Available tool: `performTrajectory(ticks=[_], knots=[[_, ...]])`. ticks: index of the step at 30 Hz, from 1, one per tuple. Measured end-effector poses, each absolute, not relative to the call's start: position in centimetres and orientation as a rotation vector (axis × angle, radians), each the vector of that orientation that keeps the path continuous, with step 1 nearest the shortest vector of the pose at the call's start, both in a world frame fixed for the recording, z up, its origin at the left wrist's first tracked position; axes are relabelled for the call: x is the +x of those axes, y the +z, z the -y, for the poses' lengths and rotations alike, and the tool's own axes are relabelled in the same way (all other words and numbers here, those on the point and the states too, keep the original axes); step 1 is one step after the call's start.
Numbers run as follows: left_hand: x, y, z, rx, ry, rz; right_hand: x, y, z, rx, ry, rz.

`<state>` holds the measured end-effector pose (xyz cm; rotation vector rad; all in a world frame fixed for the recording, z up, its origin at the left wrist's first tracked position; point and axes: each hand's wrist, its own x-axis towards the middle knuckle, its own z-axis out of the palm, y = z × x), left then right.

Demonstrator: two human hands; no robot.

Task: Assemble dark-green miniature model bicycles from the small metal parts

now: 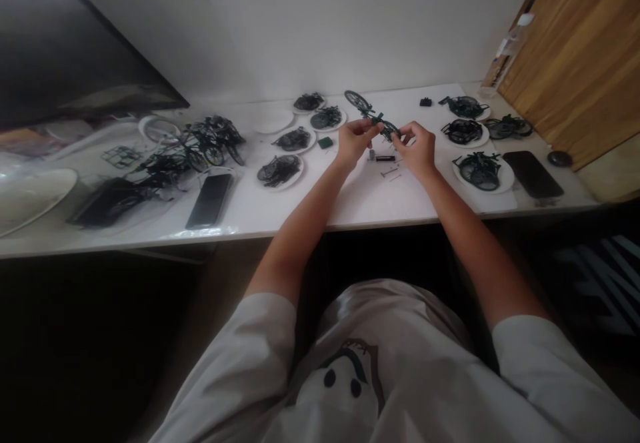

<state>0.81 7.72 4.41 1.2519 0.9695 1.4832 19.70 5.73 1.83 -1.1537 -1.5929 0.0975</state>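
Note:
Between my two hands, raised over the white table, is a small dark green model bicycle [358, 101] with one spoked wheel pointing up and left. My left hand [356, 139] pinches its middle between thumb and fingers. On the other side, my right hand [417, 148] has thumb and fingertips closed on its right end, by another dark round part. My fingers cover some of the model. Just below the hands lie a short black rod-like part [385, 158] and several thin small pieces, too small to name.
White plates hold dark model parts left, such as this plate [299, 177], and right, like another plate [507, 179]. Assembled model bicycles [215, 139] crowd the left. Phones lie at left [210, 199] and right [533, 173]. A clear bottle [515, 39] stands back right.

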Motion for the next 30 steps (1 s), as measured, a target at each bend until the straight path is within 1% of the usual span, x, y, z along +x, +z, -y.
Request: performTrajectory(ticks=[9, 22, 30], knots=[[0.83, 4.65, -7.57, 1.211, 1.473, -1.002, 19.76, 1.84, -5.68, -1.106, 0.153, 1.685], [0.79, 4.95, -7.14, 1.161, 1.431, -1.006, 19.61, 1.84, -5.2, -1.154, 0.093, 1.782], [0.7, 4.32, -7.4, 1.188, 1.417, -0.967, 19.89, 1.37, -5.66, -1.19, 0.078, 1.797]])
